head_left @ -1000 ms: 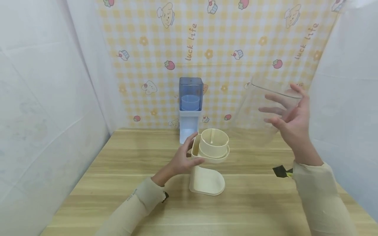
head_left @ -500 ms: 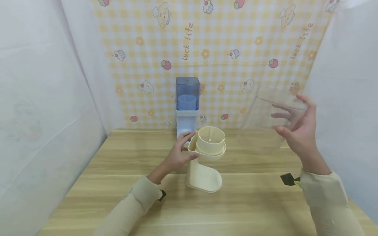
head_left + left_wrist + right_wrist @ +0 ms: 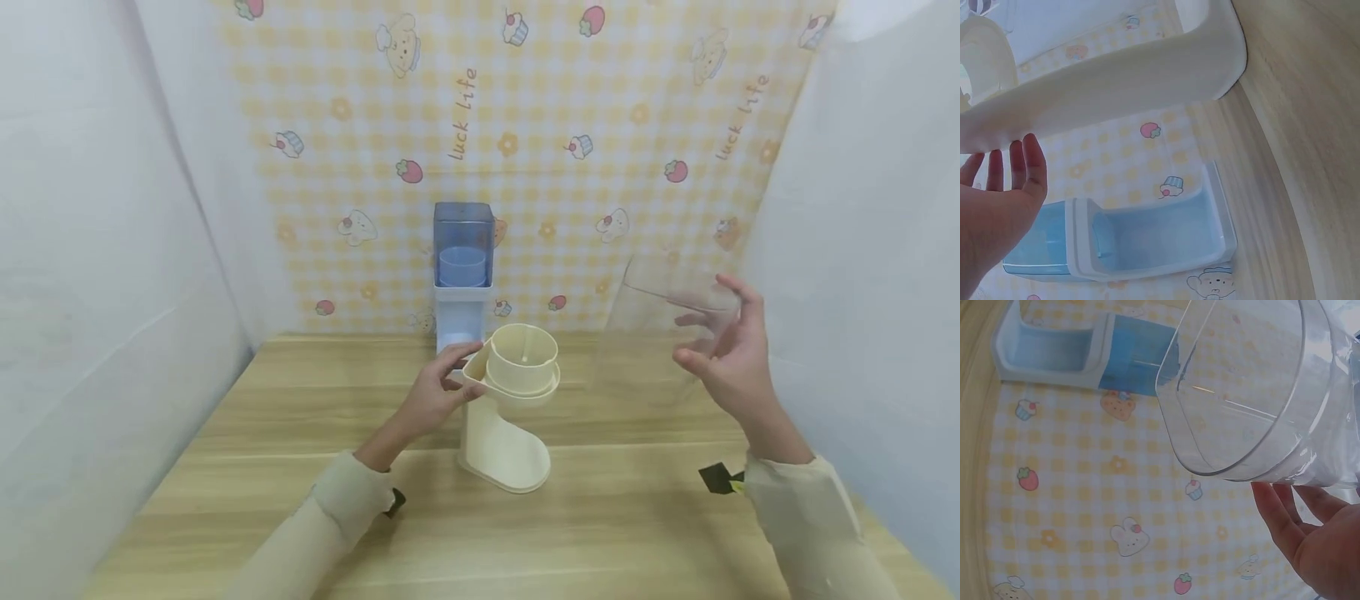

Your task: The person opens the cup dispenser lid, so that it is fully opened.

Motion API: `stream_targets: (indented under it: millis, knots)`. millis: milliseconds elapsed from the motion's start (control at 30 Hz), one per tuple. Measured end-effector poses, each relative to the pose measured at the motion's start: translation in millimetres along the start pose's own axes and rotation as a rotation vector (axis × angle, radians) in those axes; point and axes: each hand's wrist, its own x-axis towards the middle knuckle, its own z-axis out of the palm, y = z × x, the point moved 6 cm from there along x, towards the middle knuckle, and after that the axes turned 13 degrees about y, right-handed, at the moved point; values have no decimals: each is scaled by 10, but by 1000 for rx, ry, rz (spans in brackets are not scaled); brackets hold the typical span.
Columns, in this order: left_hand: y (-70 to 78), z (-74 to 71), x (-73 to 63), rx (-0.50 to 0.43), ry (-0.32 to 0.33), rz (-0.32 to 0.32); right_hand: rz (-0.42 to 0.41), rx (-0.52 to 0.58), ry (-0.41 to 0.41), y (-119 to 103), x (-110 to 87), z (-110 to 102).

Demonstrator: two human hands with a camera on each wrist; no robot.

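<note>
A cream plastic dispenser stand (image 3: 504, 462) has a flat rounded foot, an upright back and an upper tray with a round cup-like ring (image 3: 519, 377). My left hand (image 3: 429, 402) grips the tray's left side, thumb in front and fingers behind; the left wrist view shows those fingers against the stand's wall (image 3: 1116, 87). Off to the right, my right hand (image 3: 731, 367) holds a clear plastic cover (image 3: 645, 333) up in the air, apart from the stand. In the right wrist view, the cover's open rounded rim (image 3: 1210, 474) faces the camera, with fingers along its side.
Behind the stand, a white dispenser (image 3: 459, 321) with a translucent blue cover (image 3: 463, 225) stands at the back of the wooden table (image 3: 315, 467). A checked cloth (image 3: 570, 100) with cartoon prints hangs behind, and white sheets (image 3: 90, 250) hang at both sides.
My right hand has come down with the clear cover. The cream stand has turned a little in my left hand, and the head view has shifted slightly to the right.
</note>
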Motion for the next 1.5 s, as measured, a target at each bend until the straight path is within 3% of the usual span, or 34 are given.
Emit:
stream_targets:
  millis: [433,867,1133,1233,1333,1500]
  knots:
    - [-70,-7,37,53,26,-86,31,-95,-40,160,-187,-116]
    - [-63,-69,42,68,205,-111,58,-162,-44,249,-305,-191]
    - [281,-55,35,90,262,-129,72,-285,-56,295,-370,-250]
    - [319,-57,35,110,285,-129,66,-316,-58,306,-387,-275]
    - [267,-60,41,123,300,-129,58,-331,-79,321,-405,-289]
    - [7,-66,68,136,321,-140,42,-413,-125,361,-445,-305]
